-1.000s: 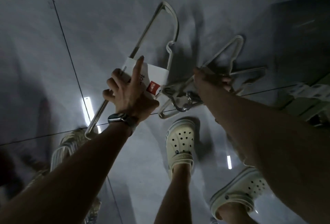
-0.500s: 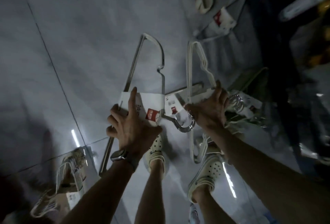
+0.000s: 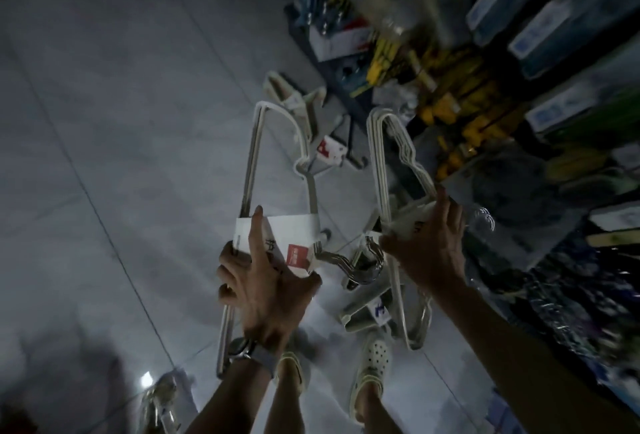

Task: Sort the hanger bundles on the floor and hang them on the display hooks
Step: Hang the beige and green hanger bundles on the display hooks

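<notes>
My left hand (image 3: 263, 281) grips a bundle of white hangers (image 3: 254, 163) at its white paper band with a red label (image 3: 277, 236), index finger stretched along the band. A second white hanger bundle (image 3: 381, 156) is held by my right hand (image 3: 427, 246) around its paper band. Both bundles are lifted above the floor, and their metal hooks (image 3: 363, 267) meet between my hands. More hanger bundles (image 3: 298, 94) lie on the grey floor farther ahead, and another bundle (image 3: 370, 312) lies below my right hand.
Crowded shop shelves (image 3: 519, 87) with yellow and blue packaged goods fill the right side. Grey floor tiles (image 3: 104, 122) spread to the left. My feet in pale perforated clogs (image 3: 374, 357) stand below the bundles. Another hanger bundle (image 3: 159, 402) lies at lower left.
The view has swung up and right toward the shelves. Both hands have raised their bundles, and the right bundle has turned upright from lying tilted.
</notes>
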